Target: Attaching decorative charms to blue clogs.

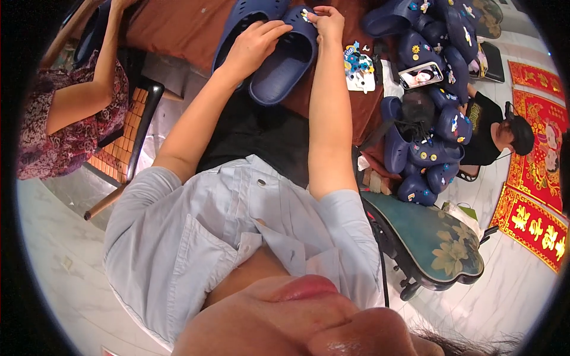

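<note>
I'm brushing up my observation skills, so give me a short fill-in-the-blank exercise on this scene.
1. The bare left hand and bare right hand are at ____ holed, navy-blue foam clogs.
2. The rectangular smartphone with a lit screen is to the person's ____ of both hands.
3. The black-framed chair with tan wooden slats stands on the person's ____ side.

Missing words: two; right; left.

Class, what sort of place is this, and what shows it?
Probably a small workshop, perhaps at home: a navy clog being handled, a heap of charm-decorated clogs, and a cluster of colourful charms.
</note>
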Available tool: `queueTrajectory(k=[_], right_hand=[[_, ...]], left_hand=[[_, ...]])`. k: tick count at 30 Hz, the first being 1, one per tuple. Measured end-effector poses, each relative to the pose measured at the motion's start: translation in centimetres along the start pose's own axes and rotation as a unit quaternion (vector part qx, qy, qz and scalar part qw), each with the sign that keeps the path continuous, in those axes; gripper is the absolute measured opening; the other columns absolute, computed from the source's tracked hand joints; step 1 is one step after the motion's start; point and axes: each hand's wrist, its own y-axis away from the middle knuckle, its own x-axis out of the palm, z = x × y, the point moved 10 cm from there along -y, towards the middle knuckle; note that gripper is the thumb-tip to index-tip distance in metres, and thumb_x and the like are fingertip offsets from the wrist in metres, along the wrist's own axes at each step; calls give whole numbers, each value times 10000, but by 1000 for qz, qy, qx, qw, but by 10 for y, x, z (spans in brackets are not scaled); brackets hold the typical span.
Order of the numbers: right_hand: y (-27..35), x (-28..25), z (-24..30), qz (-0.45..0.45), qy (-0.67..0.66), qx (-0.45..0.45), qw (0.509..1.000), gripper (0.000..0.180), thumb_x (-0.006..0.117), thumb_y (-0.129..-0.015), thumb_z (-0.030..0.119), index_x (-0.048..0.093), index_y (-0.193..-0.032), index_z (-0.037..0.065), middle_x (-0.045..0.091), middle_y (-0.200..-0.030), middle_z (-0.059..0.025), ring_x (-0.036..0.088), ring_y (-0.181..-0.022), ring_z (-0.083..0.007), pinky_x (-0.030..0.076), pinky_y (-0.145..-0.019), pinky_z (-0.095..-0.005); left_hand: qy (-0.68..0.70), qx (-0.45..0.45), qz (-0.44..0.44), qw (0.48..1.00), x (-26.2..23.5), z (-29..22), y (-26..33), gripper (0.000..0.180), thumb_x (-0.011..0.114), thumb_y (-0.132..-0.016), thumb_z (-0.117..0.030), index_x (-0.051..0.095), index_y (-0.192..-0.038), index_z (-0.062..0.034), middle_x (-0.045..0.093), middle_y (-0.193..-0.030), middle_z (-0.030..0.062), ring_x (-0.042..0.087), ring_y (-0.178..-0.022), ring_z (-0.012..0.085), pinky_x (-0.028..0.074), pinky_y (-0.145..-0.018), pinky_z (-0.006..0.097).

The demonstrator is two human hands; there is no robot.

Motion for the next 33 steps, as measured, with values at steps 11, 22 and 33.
queueTrajectory(k=[11, 22, 33], right_hand=[[22, -12, 10, -30, -77, -87, 993, 170, 774, -742, -1, 675, -879, -10, 676, -813, -79, 620, -746, -158, 494, -706, -280], [8, -4, 9, 48, -48, -38, 997, 260, 761, -749, -14, 642, -980, -14, 673, -860, -97, 610, -710, -148, 481, -639, -263], [7, 2, 2, -1, -94, -18, 995, 207, 732, -737, -66, 654, -925, -25, 669, -828, -110, 630, -724, -174, 509, -653, -273]], left_hand=[[10, 21, -5, 1000, -1, -4, 4, 431, 667, -777, 3, 629, -1188, -119, 632, -1167, 65, 599, -1003, 302, 506, -869, 397], [2, 8, -3, 1000, -4, -4, 2, 434, 663, -776, 18, 631, -1186, -122, 633, -1158, 66, 605, -967, 297, 513, -837, 399], [-14, 5, -9, 1000, -6, -2, 3, 429, 651, -778, 21, 630, -1185, -114, 635, -1153, 69, 608, -957, 300, 517, -829, 399]])
